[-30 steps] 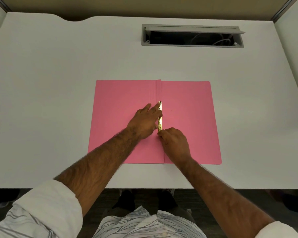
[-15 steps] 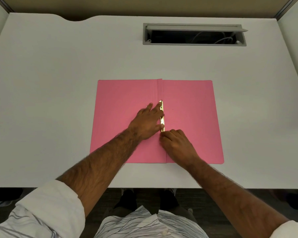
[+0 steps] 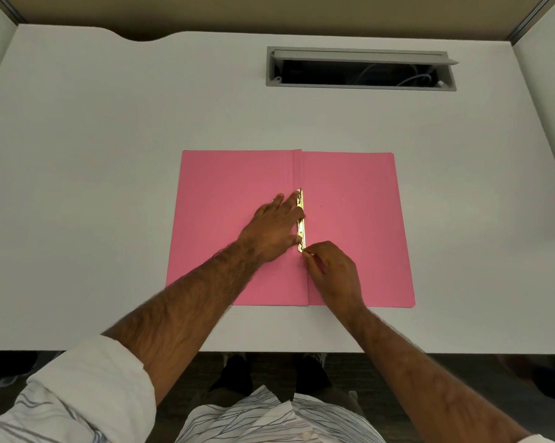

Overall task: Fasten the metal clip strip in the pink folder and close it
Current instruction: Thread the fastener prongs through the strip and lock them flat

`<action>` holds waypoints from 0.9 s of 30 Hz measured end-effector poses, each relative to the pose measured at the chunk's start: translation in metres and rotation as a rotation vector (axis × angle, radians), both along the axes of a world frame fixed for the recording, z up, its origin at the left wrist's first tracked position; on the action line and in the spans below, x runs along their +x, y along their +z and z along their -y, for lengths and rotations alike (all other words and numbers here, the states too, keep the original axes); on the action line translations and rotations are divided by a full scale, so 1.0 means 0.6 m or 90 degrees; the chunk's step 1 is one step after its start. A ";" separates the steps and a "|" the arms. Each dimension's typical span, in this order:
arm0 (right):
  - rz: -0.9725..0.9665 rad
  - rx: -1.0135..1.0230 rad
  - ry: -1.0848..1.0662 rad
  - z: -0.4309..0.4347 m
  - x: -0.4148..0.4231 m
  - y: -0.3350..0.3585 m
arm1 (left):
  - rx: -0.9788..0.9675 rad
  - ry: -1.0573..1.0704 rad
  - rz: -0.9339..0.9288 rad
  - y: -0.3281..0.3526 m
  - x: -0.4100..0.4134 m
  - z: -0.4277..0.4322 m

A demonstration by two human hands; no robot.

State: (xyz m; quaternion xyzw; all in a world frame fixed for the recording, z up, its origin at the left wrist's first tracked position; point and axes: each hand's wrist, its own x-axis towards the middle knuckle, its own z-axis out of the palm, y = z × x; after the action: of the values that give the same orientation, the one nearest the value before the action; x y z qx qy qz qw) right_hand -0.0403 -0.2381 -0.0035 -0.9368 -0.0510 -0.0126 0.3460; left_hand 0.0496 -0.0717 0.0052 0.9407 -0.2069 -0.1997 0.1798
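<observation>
On the white desk point(image 3: 78, 187), a pink folder point(image 3: 349, 219) lies open and flat, its two leaves spread to either side of the central spine fold. Along that fold, just beyond the fingertips of both hands, runs the metal clip strip point(image 3: 300, 220), brass-coloured and lying lengthwise on the spine.

The left hand point(image 3: 274, 230) rests palm down on the left leaf, fingers spread and stretched forward. Its index finger reaches the far end of the strip and its thumb touches the strip nearer the close end, so the hand presses flat and grips nothing.

The right hand point(image 3: 332, 270) sits on the right leaf just below the strip, fingers curled in. Its thumb and forefinger tips come together at the strip's near end; whether they actually pinch a tab there or only touch it is too small to tell.

Well beyond the fingers, past the folder's far edge, a grey cable tray point(image 3: 360, 86) is set into the desk with its lid raised. Rolled white sleeves point(image 3: 87, 388) show at the forearms.
</observation>
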 end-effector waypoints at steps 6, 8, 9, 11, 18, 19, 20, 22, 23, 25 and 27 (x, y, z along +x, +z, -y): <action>-0.033 0.045 -0.114 0.002 0.095 0.001 | 0.001 0.005 0.022 -0.004 -0.004 0.000; -0.066 0.055 -0.113 -0.001 0.136 0.007 | 0.005 0.007 0.027 -0.001 -0.005 0.002; -0.081 0.051 -0.103 -0.003 0.153 0.010 | 0.005 0.008 0.027 0.000 -0.005 0.003; -0.104 0.036 -0.071 -0.007 0.182 0.015 | 0.001 0.008 0.027 0.003 -0.006 0.006; -0.165 0.081 0.014 -0.015 0.238 0.023 | -0.014 0.007 0.032 0.009 -0.009 0.007; -0.170 0.097 0.003 -0.012 0.241 0.022 | -0.018 0.002 0.035 0.009 -0.009 0.006; -0.172 0.105 -0.014 -0.008 0.244 0.021 | -0.021 -0.003 0.038 0.009 -0.009 0.005; -0.178 0.095 -0.051 0.000 0.248 0.017 | -0.029 -0.001 0.040 0.008 -0.010 0.003; -0.181 0.088 -0.065 0.002 0.249 0.014 | -0.030 0.001 0.041 0.008 -0.010 0.003; -0.179 0.068 -0.079 0.003 0.251 0.010 | -0.028 -0.003 0.053 0.007 -0.010 0.002; -0.166 0.037 -0.082 -0.003 0.253 0.010 | -0.030 -0.009 0.076 0.006 -0.011 0.001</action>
State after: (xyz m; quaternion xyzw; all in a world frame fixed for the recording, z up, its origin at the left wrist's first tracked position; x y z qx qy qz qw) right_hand 0.1113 -0.2364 0.0025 -0.9213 0.0547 0.0854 0.3754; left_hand 0.0427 -0.0725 0.0091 0.9450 -0.2285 -0.1397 0.1880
